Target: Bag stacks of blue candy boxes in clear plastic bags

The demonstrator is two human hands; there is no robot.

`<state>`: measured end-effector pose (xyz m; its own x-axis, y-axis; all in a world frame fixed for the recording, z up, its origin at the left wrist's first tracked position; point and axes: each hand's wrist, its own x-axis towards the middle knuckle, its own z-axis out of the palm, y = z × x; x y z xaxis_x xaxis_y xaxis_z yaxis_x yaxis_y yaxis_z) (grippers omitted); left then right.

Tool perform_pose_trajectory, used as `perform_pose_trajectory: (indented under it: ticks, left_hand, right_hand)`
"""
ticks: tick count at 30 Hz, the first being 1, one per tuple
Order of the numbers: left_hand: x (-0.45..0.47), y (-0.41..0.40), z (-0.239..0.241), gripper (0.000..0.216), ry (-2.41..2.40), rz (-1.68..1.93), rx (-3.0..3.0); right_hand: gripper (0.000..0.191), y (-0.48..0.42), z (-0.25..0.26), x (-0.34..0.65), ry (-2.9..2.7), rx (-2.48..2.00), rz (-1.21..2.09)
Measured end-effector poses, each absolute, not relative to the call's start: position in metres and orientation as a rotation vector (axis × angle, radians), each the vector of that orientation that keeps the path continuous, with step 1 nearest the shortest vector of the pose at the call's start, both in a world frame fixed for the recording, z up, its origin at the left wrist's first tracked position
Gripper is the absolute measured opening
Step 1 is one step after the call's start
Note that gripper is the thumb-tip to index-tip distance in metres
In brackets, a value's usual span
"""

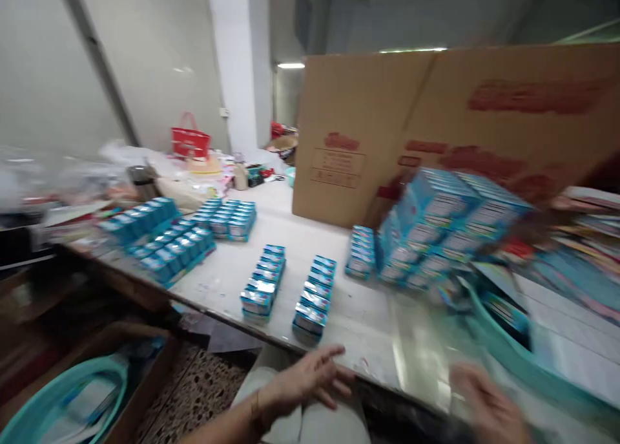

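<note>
Blue boxes (264, 280) and carton (353, 108) suggest a workshop.

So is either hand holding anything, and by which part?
The open left hand holds nothing; whether the blurred right hand holds anything cannot be told.

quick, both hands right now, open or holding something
Left hand: open, nothing seen in it.
Right hand: blurred; cannot tell whether open or holding anything.

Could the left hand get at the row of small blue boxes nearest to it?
Probably yes: the left hand looks empty and open beside the table edge, and nothing seems to block its way to the near end of that row of blue boxes.
</note>
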<state>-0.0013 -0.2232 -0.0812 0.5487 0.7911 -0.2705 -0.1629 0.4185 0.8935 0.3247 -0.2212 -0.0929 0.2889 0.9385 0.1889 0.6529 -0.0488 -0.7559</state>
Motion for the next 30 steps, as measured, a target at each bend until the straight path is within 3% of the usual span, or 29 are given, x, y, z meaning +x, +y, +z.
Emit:
perform_pose_trajectory:
  ticks: [1, 3, 7, 14, 24, 25, 28, 30]
  left_hand:
    - [0.002, -0.210, -0.070, 0.101, 0.740, 0.622, 0.990]
    - [0.006, -0.182, -0.050, 0.110, 0.726, 0.500, 1.086]
    - [0.012, -0.146, -0.041, 0.108, 0.928, 0.344, 1.332]
    - [0.003, -0.162, -0.070, 0.062, 1.184, 0.392, 1.976]
    - [-0.045, -0.206, -0.093, 0.089, 1.204, 0.213, 1.934]
    - [-0.048, -0.209, -0.097, 0.085, 1.249, 0.210, 1.983]
    - [-0.054, -0.214, -0.102, 0.038, 1.415, 0.209, 2.092]
    - [-0.058, -0.213, -0.094, 0.021, 1.455, 0.288, 2.109]
  right_hand:
    - [0.035, -0.233, -0.088, 0.301, -1.572, -1.601, 0.443]
    - [0.023, -0.249, -0.084, 0.246, -1.904, -1.367, 0.397]
    - [0.015, -0.264, -0.101, 0.153, -2.109, -1.278, 0.173]
    - [0.008, -0.296, -0.140, 0.111, -2.253, -1.177, 0.165]
    - [0.011, -0.327, -0.161, 0.086, -2.475, -1.083, 0.326]
    - [0.013, -0.329, -0.163, 0.084, -2.484, -1.076, 0.323]
    - [0.014, -0.335, -0.177, 0.073, -2.475, -1.014, 0.258]
    - [0.011, -0.339, -0.188, 0.066, -2.402, -0.961, 0.149]
